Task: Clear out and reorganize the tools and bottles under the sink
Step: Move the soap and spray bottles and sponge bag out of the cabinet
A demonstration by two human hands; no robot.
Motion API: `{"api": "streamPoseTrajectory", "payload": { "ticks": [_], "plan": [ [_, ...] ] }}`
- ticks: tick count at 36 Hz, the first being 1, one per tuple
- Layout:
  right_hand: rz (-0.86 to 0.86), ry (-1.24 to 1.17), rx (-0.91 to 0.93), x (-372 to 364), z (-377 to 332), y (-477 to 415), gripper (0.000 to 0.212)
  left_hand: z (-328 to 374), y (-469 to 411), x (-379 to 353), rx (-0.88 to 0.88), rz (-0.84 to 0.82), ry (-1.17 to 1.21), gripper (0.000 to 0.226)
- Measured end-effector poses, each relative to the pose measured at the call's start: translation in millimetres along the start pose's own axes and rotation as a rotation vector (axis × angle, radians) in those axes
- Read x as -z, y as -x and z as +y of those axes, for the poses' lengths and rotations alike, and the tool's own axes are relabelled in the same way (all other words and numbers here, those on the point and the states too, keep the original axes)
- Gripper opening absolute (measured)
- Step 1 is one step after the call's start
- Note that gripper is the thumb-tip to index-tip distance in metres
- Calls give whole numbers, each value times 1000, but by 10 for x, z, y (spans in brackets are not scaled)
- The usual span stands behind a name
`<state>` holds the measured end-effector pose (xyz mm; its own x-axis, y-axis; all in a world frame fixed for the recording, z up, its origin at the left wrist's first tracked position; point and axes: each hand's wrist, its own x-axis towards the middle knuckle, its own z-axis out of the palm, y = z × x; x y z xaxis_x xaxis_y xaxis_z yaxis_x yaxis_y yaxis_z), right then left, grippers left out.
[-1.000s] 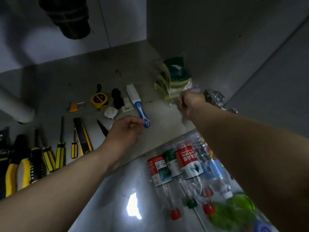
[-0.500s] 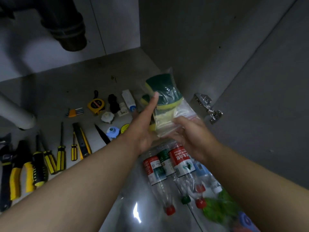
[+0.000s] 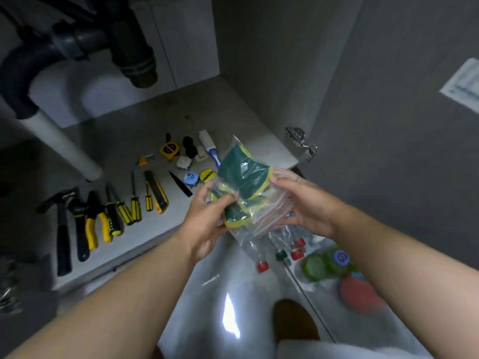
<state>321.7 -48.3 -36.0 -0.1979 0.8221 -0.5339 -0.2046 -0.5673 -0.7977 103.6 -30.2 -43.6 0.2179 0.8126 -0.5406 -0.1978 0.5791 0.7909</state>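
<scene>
A clear zip bag of green-and-yellow sponges [image 3: 246, 182] is held up in front of the cabinet, above the floor. My left hand [image 3: 207, 218] grips its lower left side, thumb over a sponge. My right hand [image 3: 303, 200] holds the bag's right edge near the red zip strip. Under the bag, clear plastic bottles [image 3: 274, 244] with red and green caps lie on the floor. On the cabinet floor [image 3: 124, 141] sit a hammer [image 3: 62, 229], yellow-handled pliers [image 3: 96, 224], screwdrivers [image 3: 134, 203], a utility knife [image 3: 156, 195] and a tape measure [image 3: 169, 149].
Dark drain pipes [image 3: 124, 47] hang above the cabinet floor and a white pipe [image 3: 62, 146] slants down at the left. A metal door hinge [image 3: 300, 143] sticks out at the right wall. Green lids [image 3: 324, 265] and a red round thing [image 3: 360, 294] lie on the floor at the right.
The bag of sponges has come out of the cabinet corner toward me. My left hand has left the blue-handled tool and now holds the bag together with my right hand.
</scene>
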Motion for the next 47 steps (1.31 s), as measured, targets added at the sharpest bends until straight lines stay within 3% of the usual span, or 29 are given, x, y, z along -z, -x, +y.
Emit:
{"api": "streamPoseTrajectory", "payload": {
  "ticks": [4,7,9,12,14,16,18,19,24,27,29,33,38,41,45,47],
  "plan": [
    [135,213,93,-122,203,301,28,-47,367,10,109,-130,134,31],
    [256,441,241,-254,367,544,26,-66,582,-74,113,-274,106,55],
    [189,491,264,-354,423,710,23,-82,681,-210,93,-266,5,58],
    [132,338,138,-406,361,949,29,-111,780,-358,7,-170,-55,53],
    [52,-1,64,-402,280,1079,32,-88,837,-404,-16,-188,-66,51],
    [20,-152,50,-399,220,1168,58,-27,909,-437,-31,-228,-73,49],
    [-18,-46,19,-471,203,1268,92,29,974,-475,-47,-286,-85,41],
    [-64,-10,12,-535,210,1322,92,62,1017,-490,-49,-315,-97,40],
    [-19,-170,137,-723,429,1474,44,240,1102,-417,-6,-405,-256,90],
    [38,-231,128,-745,710,1460,49,271,1141,-378,59,-390,-569,123],
    [126,-275,62,-703,977,1414,52,251,1120,-312,61,-354,-798,130],
    [270,-386,-140,-523,1594,1375,56,250,937,9,95,-289,-887,111],
    [507,-594,-306,-274,2318,1289,50,177,703,521,131,-267,-956,63],
    [651,-681,-327,-147,2572,1178,56,68,603,755,139,-236,-970,49],
    [984,-698,-317,-31,2683,977,76,-54,520,878,169,-229,-970,37],
    [1039,-734,-306,-7,2674,869,82,-99,491,871,176,-224,-974,32]
  ]
}}
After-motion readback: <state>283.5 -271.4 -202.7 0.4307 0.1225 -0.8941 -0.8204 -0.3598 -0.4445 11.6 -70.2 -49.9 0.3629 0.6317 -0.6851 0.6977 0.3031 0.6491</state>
